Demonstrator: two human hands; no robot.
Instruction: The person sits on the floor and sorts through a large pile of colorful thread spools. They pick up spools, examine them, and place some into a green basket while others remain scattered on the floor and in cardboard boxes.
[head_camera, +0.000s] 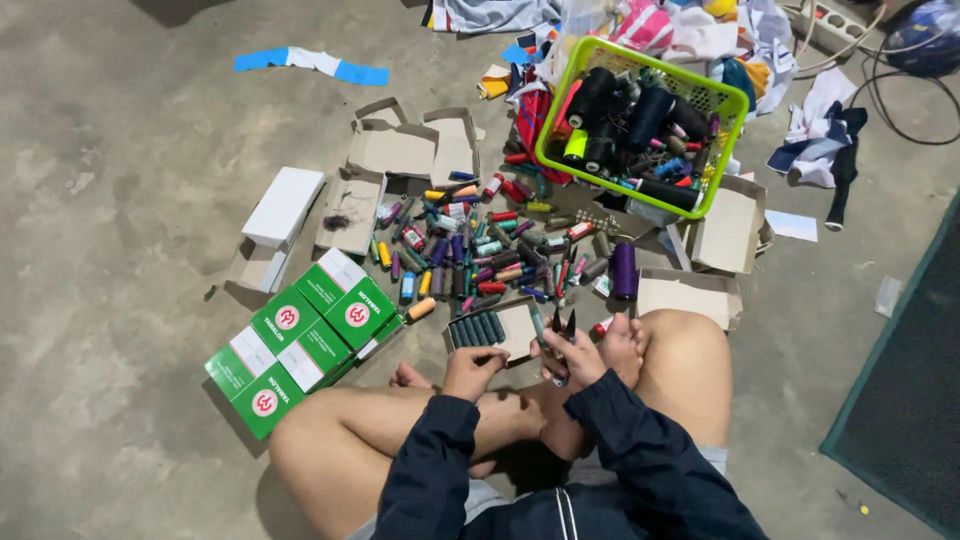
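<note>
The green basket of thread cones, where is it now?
In the head view, the green basket sits on the floor at upper right, beyond the scattered thread spools, against the fabric pile.

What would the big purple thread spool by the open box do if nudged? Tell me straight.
The purple thread spool is a cylinder seemingly lying on its side on smooth concrete floor, so it would probably roll. It looks light and stiff. Neighbouring small spools might stop it quickly.

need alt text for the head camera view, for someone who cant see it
A person sits cross-legged on a concrete floor, left hand at a small open box of dark thread spools, right hand holding several dark spools. Ahead lie a scatter of coloured spools, green boxes, open cardboard boxes and a green basket of large cones.
</note>
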